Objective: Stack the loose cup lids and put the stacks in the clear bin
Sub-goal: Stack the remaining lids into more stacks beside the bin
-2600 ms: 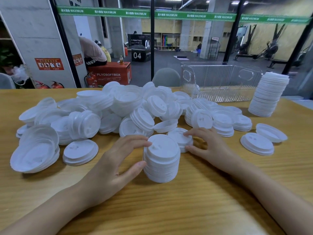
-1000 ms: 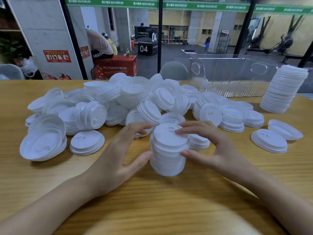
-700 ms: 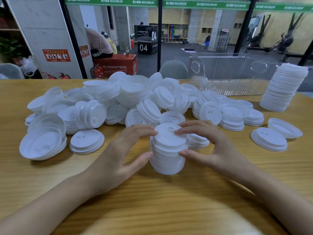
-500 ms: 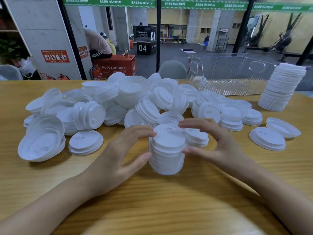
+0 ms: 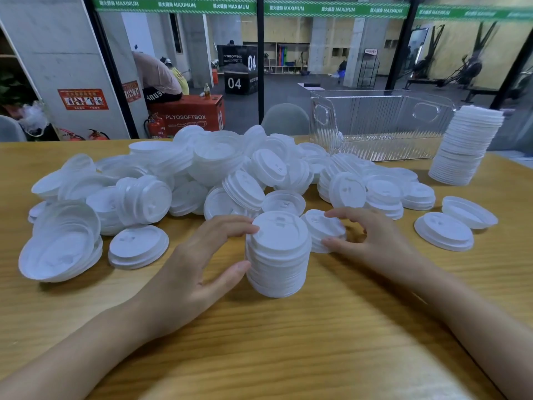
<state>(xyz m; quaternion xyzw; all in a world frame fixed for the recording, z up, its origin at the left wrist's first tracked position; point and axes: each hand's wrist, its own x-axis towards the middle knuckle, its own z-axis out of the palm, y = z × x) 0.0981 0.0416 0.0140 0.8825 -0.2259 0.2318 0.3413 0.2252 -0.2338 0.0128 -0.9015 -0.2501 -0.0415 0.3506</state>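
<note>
so far the clear bin [image 5: 383,125] looks empty and most lids [image 5: 219,160] lie loose; the left hand [image 5: 199,272] cups a short stack [image 5: 278,255], the right hand [image 5: 375,243] pinches a small pile [image 5: 323,226].

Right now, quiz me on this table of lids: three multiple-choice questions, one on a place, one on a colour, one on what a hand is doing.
1. Where does the tall stack stand?
A) on the table, right of the bin
B) inside the bin
C) at the table's left edge

2. What colour are the lids?
A) black
B) white
C) red

3. What is the left hand doing?
A) lying flat on the table
B) reaching into the bin
C) gripping the near stack

Key:
1 A: it stands just outside the bin's right wall.
2 B: every lid in view is white.
3 C: its thumb and fingers curl round that stack, while the right hand pinches a small stack beside it.
</note>
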